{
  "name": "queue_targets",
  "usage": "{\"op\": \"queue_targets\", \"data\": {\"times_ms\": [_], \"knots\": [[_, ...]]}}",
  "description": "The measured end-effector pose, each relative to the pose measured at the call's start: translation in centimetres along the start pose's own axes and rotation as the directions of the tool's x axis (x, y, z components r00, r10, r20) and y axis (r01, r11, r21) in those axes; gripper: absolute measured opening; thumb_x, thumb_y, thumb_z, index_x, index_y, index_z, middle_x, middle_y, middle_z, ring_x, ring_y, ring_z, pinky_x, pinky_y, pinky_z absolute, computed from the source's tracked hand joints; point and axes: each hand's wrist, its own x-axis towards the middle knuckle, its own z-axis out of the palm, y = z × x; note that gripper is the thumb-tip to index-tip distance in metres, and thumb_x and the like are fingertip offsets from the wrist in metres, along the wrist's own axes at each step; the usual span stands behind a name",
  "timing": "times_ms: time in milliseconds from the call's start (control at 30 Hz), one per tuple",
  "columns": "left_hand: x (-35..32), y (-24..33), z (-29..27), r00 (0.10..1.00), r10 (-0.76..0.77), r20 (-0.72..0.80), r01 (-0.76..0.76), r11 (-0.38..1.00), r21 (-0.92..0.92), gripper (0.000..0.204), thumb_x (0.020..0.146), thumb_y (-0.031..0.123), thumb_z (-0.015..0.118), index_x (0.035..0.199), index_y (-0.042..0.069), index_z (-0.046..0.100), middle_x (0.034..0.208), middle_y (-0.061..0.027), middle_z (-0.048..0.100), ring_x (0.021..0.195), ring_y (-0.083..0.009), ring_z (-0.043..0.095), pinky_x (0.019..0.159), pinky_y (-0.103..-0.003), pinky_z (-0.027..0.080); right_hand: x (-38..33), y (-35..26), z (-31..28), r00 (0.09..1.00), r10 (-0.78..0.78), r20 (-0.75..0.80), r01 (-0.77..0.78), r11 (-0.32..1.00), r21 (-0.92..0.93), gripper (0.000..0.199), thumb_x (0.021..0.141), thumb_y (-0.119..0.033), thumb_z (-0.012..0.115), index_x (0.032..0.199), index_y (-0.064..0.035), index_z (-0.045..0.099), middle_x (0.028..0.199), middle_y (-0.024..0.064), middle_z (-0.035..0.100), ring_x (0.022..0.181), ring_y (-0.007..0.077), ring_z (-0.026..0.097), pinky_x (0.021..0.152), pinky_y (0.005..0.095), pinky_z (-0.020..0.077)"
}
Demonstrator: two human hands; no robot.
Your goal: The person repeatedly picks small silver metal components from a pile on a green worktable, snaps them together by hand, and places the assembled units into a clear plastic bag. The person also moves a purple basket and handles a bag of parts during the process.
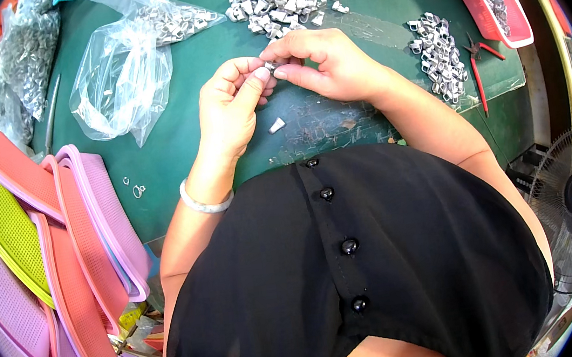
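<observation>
Held metal piece: we had a small grey fitting (270, 66) at the fingertips, just short of the big heap; it was mostly covered, so we could not tell its long axis.
Left hand: our left hand (229, 104) had thumb and forefinger together, clamped on that fitting from the left.
Right hand: our right hand (335, 66) had thumb and forefinger slightly apart about its right side; we could not tell whether they gripped it.
Loose tapered piece: one pale grey piece (276, 125) lay on the tabletop between the fingertips and our body, nearer the left hand, its long axis slanting from lower left to upper right.
Big heap: beyond the fingers we had a mound of smooth, dull grey metal pieces (273, 3), stubby and flared.
Right-hand pile: past the right wrist lay looped grey metal pieces (438, 55), with red-handled pliers (478, 79) beside them.
Clear bag: to the left lay a crinkled, glossy plastic bag (117, 92).
Tabletop: the green surface (162, 147) was scuffed near our body.
Baskets: at far left, perforated plastic baskets (80, 286) leaned together, their walls finely holed.
</observation>
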Motion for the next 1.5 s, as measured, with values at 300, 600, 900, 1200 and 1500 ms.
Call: {"op": "queue_targets", "data": {"times_ms": [300, 600, 900, 1200, 1500], "knots": [[0.03, 0.03, 0.21, 0.994, -0.104, -0.028, 0.095, 0.970, -0.225, 0.011, 0.086, 0.010, 0.055, 0.093, 0.001, 0.056, 0.077, -0.0046, 0.061, 0.066, -0.0090, 0.054, 0.061, -0.020, 0.044, -0.30, 0.28, 0.04, 0.962, 0.266, 0.052, -0.258, 0.839, 0.479, 0.033, 0.081, 0.001, 0.056, 0.113, 0.0018, 0.050, 0.090, 0.0038, 0.059, 0.084, 0.0088, 0.055, 0.078, 0.0234, 0.0442], [-0.18, 0.07, 0.39, 0.983, -0.186, 0.008, 0.175, 0.907, -0.383, 0.011, 0.086, 0.011, 0.053, 0.091, 0.002, 0.056, 0.076, -0.0065, 0.062, 0.064, -0.0118, 0.057, 0.060, -0.023, 0.046, -0.10, 0.30, -0.43, 0.936, 0.338, 0.096, -0.345, 0.829, 0.440, 0.017, 0.082, -0.003, 0.057, 0.099, 0.0016, 0.058, 0.087, 0.0031, 0.060, 0.081, 0.0076, 0.056, 0.074, 0.0216, 0.0453], [0.00, 0.09, 0.17, 0.961, -0.266, 0.081, 0.276, 0.882, -0.383, 0.013, 0.086, 0.013, 0.051, 0.090, 0.002, 0.056, 0.074, -0.0067, 0.062, 0.063, -0.0126, 0.057, 0.059, -0.024, 0.047, -0.15, 0.28, -0.34, 0.935, 0.349, 0.062, -0.343, 0.844, 0.412, 0.014, 0.083, -0.005, 0.057, 0.096, 0.0010, 0.059, 0.084, 0.0020, 0.061, 0.079, 0.0065, 0.056, 0.071, 0.0202, 0.0454], [-0.14, 0.02, 0.22, 0.961, -0.263, 0.090, 0.277, 0.874, -0.400, 0.012, 0.086, 0.014, 0.052, 0.090, 0.003, 0.056, 0.074, -0.0059, 0.061, 0.064, -0.0121, 0.057, 0.060, -0.023, 0.046, -0.17, 0.59, -0.36, 0.947, 0.319, 0.042, -0.310, 0.866, 0.392, 0.014, 0.084, -0.004, 0.055, 0.096, 0.0010, 0.059, 0.086, 0.0021, 0.060, 0.079, 0.0070, 0.056, 0.071, 0.0206, 0.0454], [-0.48, 0.14, 0.48, 0.978, -0.201, 0.055, 0.207, 0.902, -0.378, 0.012, 0.087, 0.014, 0.053, 0.090, 0.004, 0.056, 0.077, -0.0065, 0.062, 0.067, -0.0122, 0.057, 0.062, -0.024, 0.047, -0.11, -0.14, -0.79, 0.910, 0.403, 0.093, -0.393, 0.774, 0.497, 0.016, 0.084, -0.006, 0.054, 0.099, -0.0008, 0.059, 0.084, 0.0031, 0.061, 0.077, 0.0079, 0.057, 0.070, 0.0217, 0.0460]]}}
